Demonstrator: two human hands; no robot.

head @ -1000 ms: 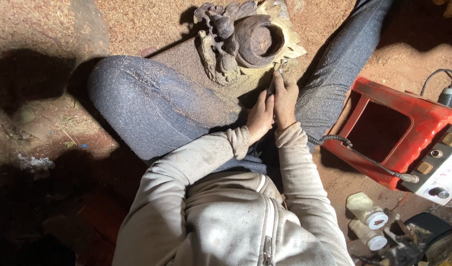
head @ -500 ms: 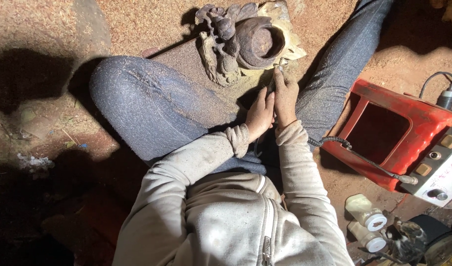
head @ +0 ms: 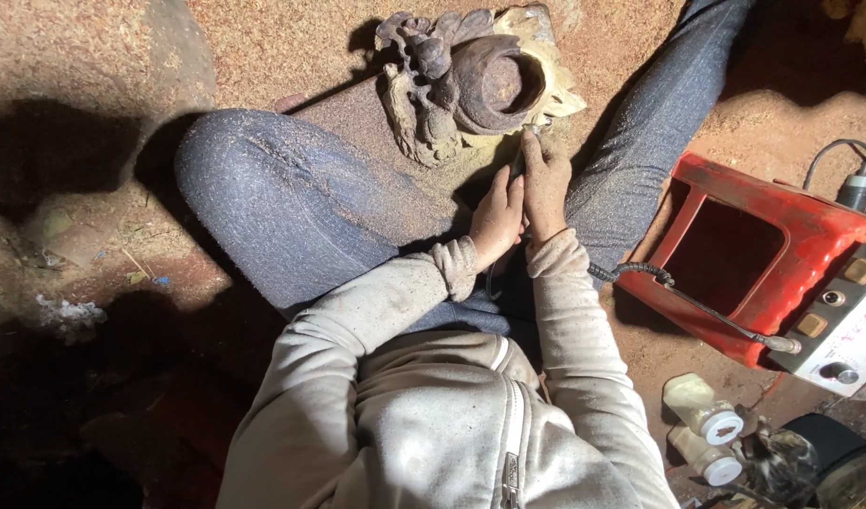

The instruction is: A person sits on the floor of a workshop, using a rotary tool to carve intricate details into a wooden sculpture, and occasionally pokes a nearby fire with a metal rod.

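Gripping a slim handpiece tool [head: 519, 155], the right hand [head: 546, 184] is pressing its tip against the lower edge of the dark wood carving [head: 461, 85] — the carving is lying on the dusty floor [head: 291, 38] between the person's legs. The left hand [head: 497, 215] is closing alongside, touching the right and steadying the same tool. Compared with a second ago, both hands are sitting in nearly the same spot — fine work is continuing at one point. A red machine [head: 734, 245] is standing to the right.

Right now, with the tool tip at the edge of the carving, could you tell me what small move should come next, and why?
Probably ease the tool a little further along the lower right edge of the wood carving: the right hand holds its tip at that edge, and the left hand braces beside it.
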